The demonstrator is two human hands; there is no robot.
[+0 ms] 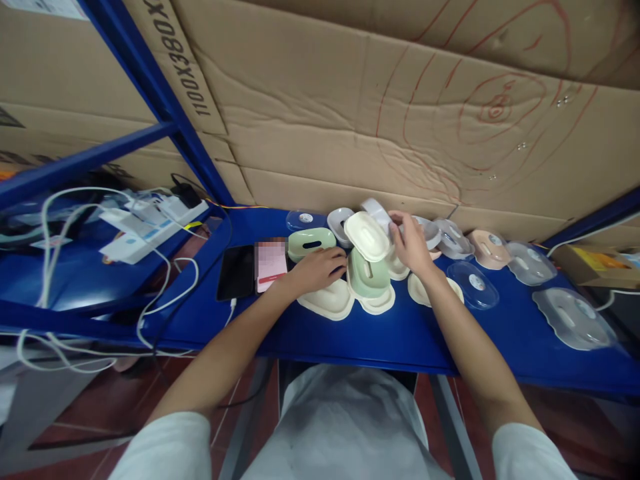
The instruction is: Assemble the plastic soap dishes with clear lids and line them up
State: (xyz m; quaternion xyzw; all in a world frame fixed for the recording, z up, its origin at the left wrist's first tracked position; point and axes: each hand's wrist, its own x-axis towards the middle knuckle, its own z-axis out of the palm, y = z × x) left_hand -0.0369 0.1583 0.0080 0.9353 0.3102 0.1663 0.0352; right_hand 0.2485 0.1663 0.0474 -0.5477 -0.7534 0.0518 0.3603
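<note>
The right hand [413,241] seems to grip the grey dish [375,211], likely light, stiff, best held by its rim; whether the left hand [321,268] grips is unclear.

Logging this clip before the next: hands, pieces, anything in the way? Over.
Left hand by the green dish, grip unclear. Right hand at a pale grey piece, hold unclear. Between them, cream piece overlapping light-green piece; tight spacing, no clear blockage.
</note>
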